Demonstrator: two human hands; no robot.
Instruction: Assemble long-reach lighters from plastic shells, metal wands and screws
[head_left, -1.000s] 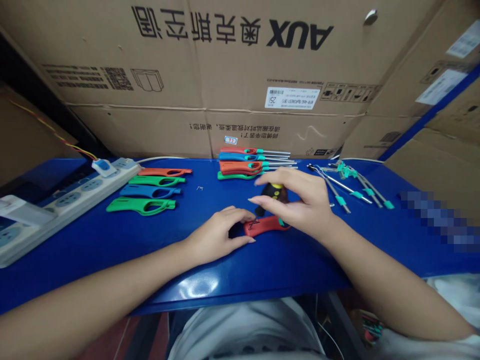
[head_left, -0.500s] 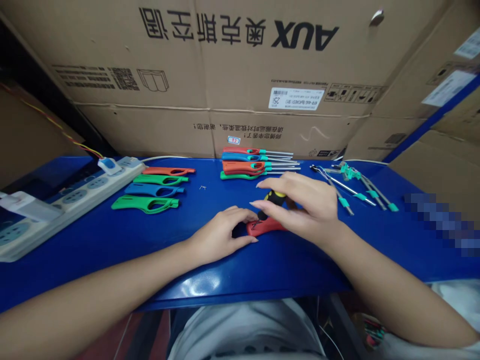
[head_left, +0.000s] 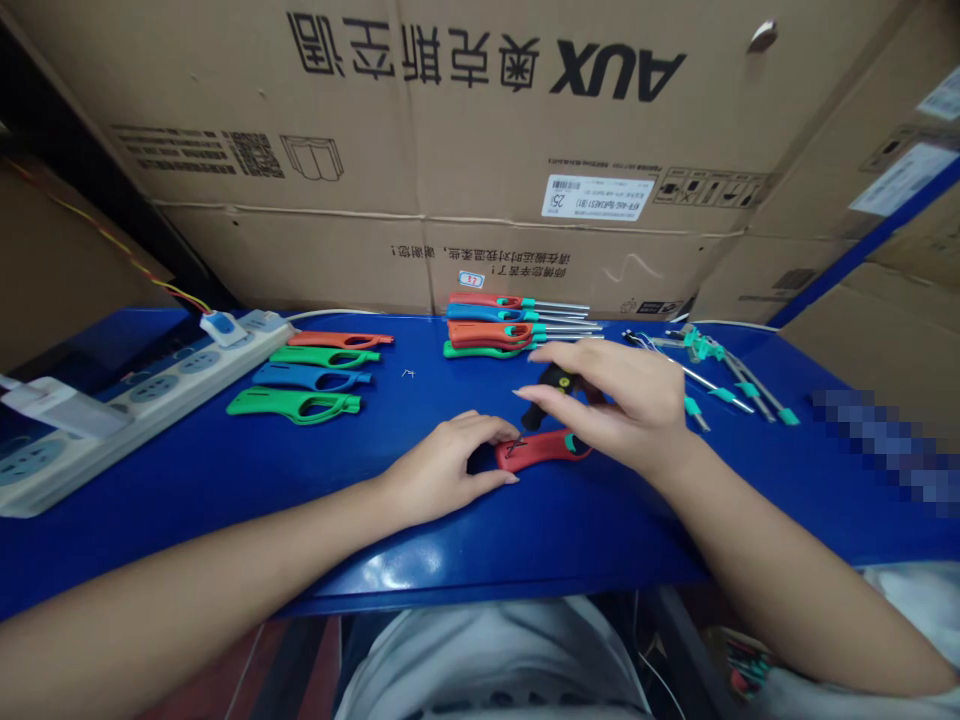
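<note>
A red gas lighter (head_left: 541, 450) lies on the blue table in front of me, with a teal part showing near its right end. My left hand (head_left: 450, 468) steadies its left end, fingers at the far side and thumb at the near side. Above it, my right hand (head_left: 619, 400) grips a screwdriver (head_left: 556, 385) by its black and yellow handle. The screwdriver slants down to the left, its shaft reaching a dark spot on the lighter's left part; the exact tip contact is hard to make out. My right hand hides the lighter's far right end.
Several lighter bodies (head_left: 311, 403) lie in a column at left, beside a white power strip (head_left: 150, 395). Small screws (head_left: 408, 374) lie near the middle. Lighters with metal tubes (head_left: 491, 335) are stacked at the back; loose tube assemblies (head_left: 720, 370) are at right. A cardboard box (head_left: 480, 150) stands behind.
The screwdriver handle has turned, showing more black, and my right hand has shifted slightly up and right. More of the red lighter shows. My left hand stays at its end.
</note>
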